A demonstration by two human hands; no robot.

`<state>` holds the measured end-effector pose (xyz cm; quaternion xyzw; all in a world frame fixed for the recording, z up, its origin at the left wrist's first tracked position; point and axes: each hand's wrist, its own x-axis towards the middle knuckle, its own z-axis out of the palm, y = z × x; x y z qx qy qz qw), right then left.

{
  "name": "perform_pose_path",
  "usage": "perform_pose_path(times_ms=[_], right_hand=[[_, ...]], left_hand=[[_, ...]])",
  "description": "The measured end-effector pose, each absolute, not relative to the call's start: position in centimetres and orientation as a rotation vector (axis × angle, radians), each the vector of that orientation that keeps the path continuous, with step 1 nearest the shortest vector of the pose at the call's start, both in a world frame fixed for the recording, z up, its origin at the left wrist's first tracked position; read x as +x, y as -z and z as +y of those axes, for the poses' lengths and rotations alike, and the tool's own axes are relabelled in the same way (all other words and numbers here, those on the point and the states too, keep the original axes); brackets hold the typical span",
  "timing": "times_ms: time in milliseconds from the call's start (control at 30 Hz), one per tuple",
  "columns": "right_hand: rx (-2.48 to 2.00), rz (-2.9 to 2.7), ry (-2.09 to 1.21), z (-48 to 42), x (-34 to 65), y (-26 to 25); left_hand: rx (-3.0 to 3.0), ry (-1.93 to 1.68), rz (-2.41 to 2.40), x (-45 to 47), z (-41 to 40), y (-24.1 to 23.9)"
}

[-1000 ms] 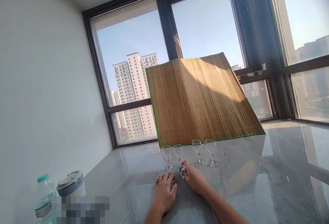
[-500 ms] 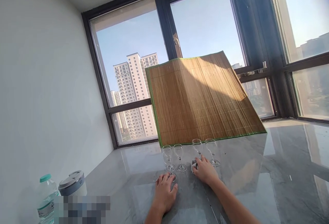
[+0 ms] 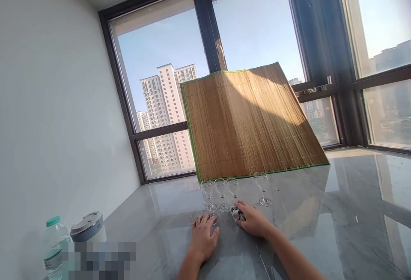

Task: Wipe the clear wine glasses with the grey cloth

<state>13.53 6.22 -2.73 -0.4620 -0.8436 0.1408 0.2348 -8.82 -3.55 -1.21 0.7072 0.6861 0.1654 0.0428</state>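
Several small clear wine glasses stand in a row on the glossy grey marble table (image 3: 321, 228). Three of them are close together: the first glass (image 3: 207, 193), the second glass (image 3: 221, 191) and the third glass (image 3: 232, 187). The fourth glass (image 3: 262, 187) stands apart to the right. My left hand (image 3: 203, 237) lies flat on the table, fingers spread, its tips at the first glass's foot. My right hand (image 3: 254, 220) is closed on a small grey-white cloth (image 3: 236, 214), pressed at the foot of the third glass.
A bamboo mat (image 3: 253, 121) with a green edge leans against the dark-framed windows behind the glasses. A water bottle (image 3: 53, 245) and a lidded cup (image 3: 88, 227) stand at the lower left by the white wall. A blurred patch covers something beside them.
The third glass has slid left, from beside the fourth glass to beside the second. My right hand with the cloth moved left along with it. My left hand stayed flat.
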Motion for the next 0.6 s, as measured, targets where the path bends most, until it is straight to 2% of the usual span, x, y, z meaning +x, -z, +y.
perform_pose_path(times_ms=[367, 600], right_hand=[[-1.005, -2.411, -0.65, 3.1, 11.7, 1.7], [-0.978, -2.283, -0.639, 4.6, 13.6, 1.3]], left_hand=[[2.155, -0.546, 2.072, -9.0, -3.7, 1.3], [2.155, -0.571, 2.07, -9.1, -3.7, 1.4]])
